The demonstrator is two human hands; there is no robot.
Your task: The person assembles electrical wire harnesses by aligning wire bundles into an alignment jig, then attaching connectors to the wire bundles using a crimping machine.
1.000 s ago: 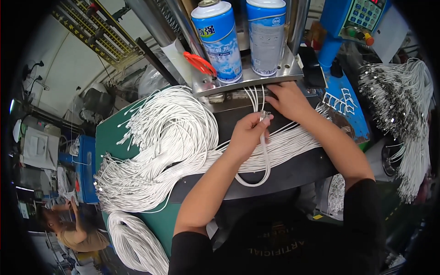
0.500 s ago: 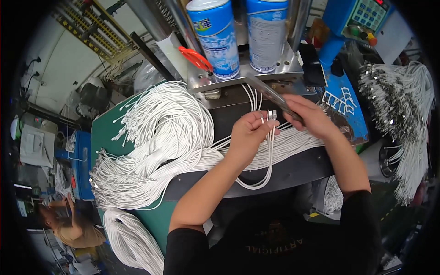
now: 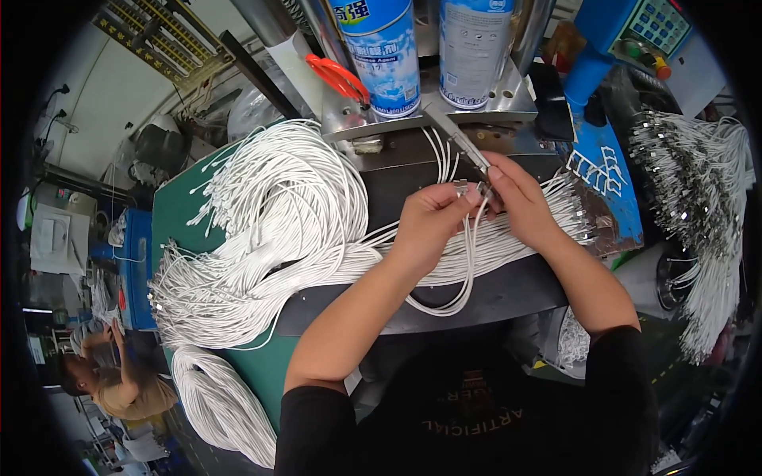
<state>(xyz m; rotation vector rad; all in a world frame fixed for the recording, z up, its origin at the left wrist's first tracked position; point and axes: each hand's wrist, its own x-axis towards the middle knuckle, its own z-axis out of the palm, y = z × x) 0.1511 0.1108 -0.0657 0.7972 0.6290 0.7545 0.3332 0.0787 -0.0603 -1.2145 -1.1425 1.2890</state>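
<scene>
Above the bench, my left hand [image 3: 429, 218] is closed in a pinch on the ends of a few white cables [image 3: 467, 278], whose loop hangs below toward the bench's front edge. A small silvery connector [image 3: 462, 187] shows at its fingertips. Close beside it on the right, my right hand [image 3: 520, 200] is wrapped round a flat grey metal bar [image 3: 456, 135], which slants up and to the left. The fingertips of both hands meet around the cable ends, and just where they touch is partly hidden. Beneath them runs a thick bundle of white cables [image 3: 508, 247] with metal ends at the right.
A coiled heap of white cables [image 3: 309, 182] covers the green bench mat [image 3: 171, 202]. Two blue spray cans [image 3: 385, 67] stand on a metal ledge [image 3: 432, 120] beside orange-handled pliers [image 3: 337, 77]. More cables hang at right [image 3: 675, 190]. A co-worker [image 3: 127, 381] is at far left.
My right hand has moved left and slightly up with the metal bar, bringing its fingers up against the cable ends in my left hand. The view has shifted slightly.
</scene>
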